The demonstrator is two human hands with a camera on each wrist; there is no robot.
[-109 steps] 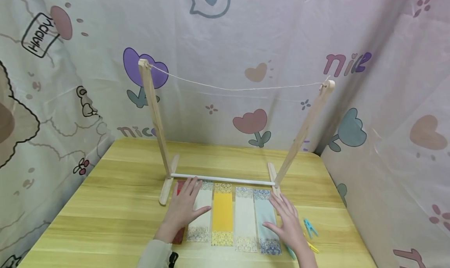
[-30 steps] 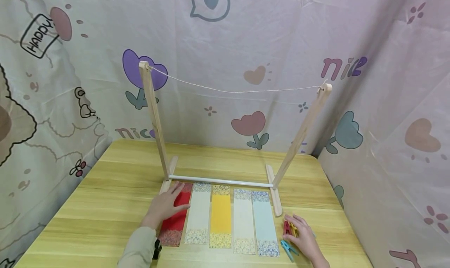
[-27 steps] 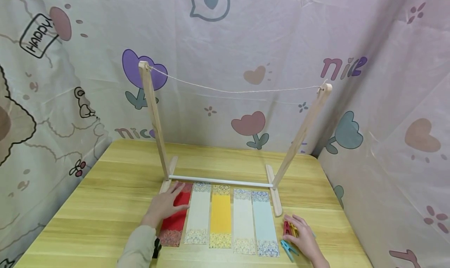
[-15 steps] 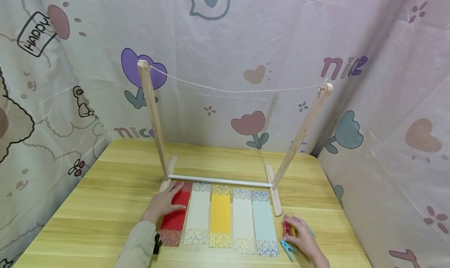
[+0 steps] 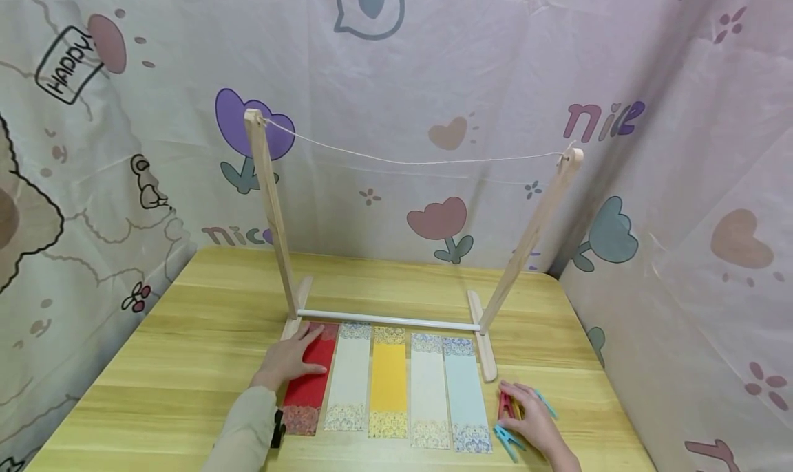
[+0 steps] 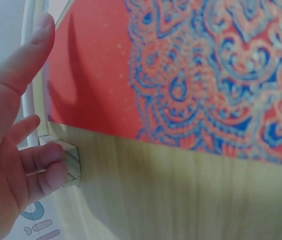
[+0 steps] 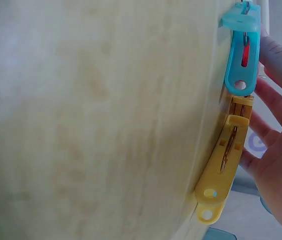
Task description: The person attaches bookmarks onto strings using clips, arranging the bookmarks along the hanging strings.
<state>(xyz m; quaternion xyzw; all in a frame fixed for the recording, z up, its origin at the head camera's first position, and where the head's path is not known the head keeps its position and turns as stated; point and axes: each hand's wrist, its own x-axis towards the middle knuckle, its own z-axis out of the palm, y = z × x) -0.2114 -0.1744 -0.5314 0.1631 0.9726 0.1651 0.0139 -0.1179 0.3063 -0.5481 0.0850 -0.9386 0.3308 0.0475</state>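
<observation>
Table (image 5: 161,362): we see on it a stand (image 5: 389,319) and five strips (image 5: 389,379).
Red strip (image 5: 310,382): it lies leftmost in the row.
Left hand (image 5: 285,362): fingers are spread over this strip.
Right hand (image 5: 534,417): fingers are relaxed, beside clothespins (image 5: 509,442).
Clothespins: blue, yellow, red, right of the row.

A red strip (image 5: 308,384) with patterned ends lies flat, nearer the desk's left edge; red, yellow and blue clothespins (image 5: 506,440) cluster nearer its right.
</observation>
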